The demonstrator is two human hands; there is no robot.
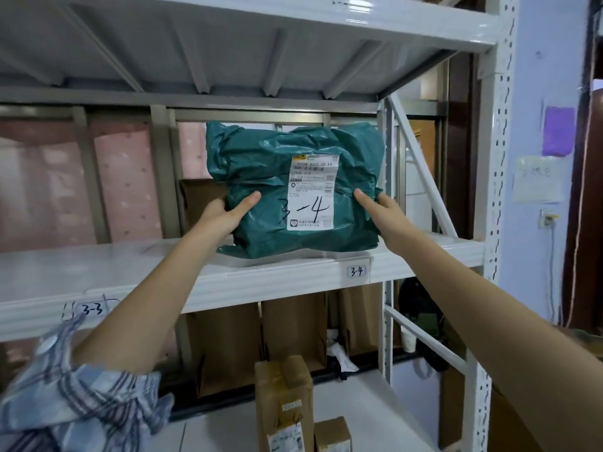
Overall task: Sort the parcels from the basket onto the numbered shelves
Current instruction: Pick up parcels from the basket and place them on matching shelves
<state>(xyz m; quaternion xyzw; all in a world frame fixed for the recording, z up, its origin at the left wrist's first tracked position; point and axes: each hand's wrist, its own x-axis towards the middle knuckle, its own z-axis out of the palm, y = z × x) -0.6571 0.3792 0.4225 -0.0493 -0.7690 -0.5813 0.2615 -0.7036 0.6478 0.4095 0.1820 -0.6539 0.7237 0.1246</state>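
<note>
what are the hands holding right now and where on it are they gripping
Both hands hold the teal plastic mailer parcel marked 3-4: the left hand takes grip on its lower left edge, the right hand on its lower right edge.

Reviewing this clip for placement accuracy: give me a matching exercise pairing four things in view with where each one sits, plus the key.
Things:
1. green parcel
2. 3-3 tag
3. left hand
4. tall cardboard box

Places:
A. on the shelf edge, left of the sleeve
B. standing on the shelf above the 3-4 tag
C. on the lower shelf, bottom of view
D. gripping the parcel's left edge

Pairs: 1-B, 2-A, 3-D, 4-C
</note>
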